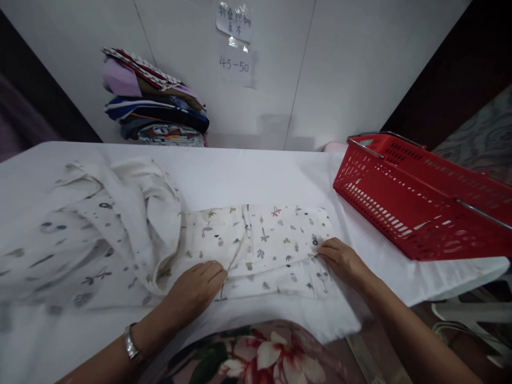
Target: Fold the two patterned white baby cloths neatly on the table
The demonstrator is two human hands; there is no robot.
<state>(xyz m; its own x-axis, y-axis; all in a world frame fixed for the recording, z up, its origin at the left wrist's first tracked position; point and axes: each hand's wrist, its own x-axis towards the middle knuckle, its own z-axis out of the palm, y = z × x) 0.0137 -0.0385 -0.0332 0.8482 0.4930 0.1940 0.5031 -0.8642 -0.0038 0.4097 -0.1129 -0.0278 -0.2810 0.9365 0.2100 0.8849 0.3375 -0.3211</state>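
Note:
A white cloth (272,240) printed with small plants and other motifs lies across the table, its right part folded in flat layers. Its left part is a loose, crumpled heap (132,213). My left hand (200,285), a silver band on its wrist, has its fingers curled at the near edge of the upper layer, mid-cloth; their tips are partly hidden. At the right end, my right hand (340,258) pinches the same edge between thumb and fingers. A strip of the lower layer (280,282) shows below this edge.
A red plastic basket (420,197) with metal handles stands on the right of the white-covered table (256,176). Behind the table's far edge rises a stack of folded fabrics (156,101) against the wall. Paper notes (236,66) hang on the wall.

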